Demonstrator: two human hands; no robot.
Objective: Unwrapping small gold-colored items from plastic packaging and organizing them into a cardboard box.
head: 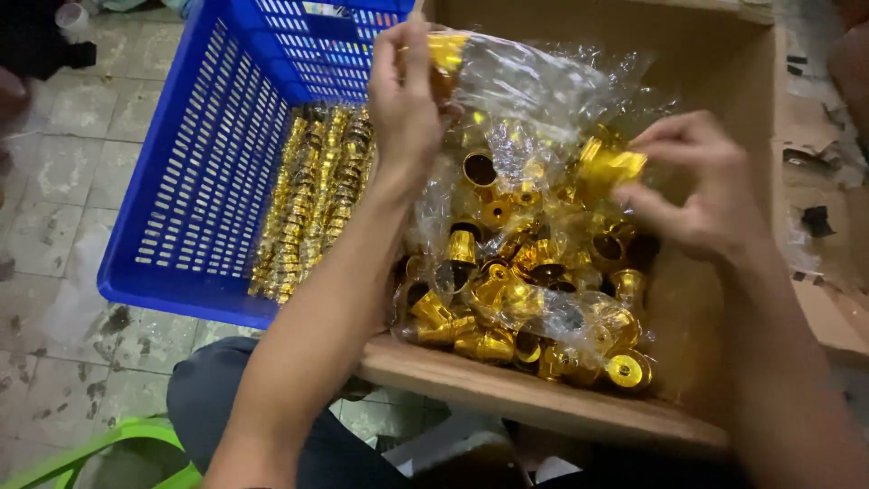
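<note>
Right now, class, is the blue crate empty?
No: the blue crate holds rows of stacked gold caps along its right side.

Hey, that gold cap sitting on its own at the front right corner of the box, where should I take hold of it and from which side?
Probably from above: the gold cap lies on its side near the box front wall, its flat round end facing the camera. Pinch its tapered sides just behind that end. The plastic bag and the other caps crowd its left, so a grip from straight above looks clearest.
</note>
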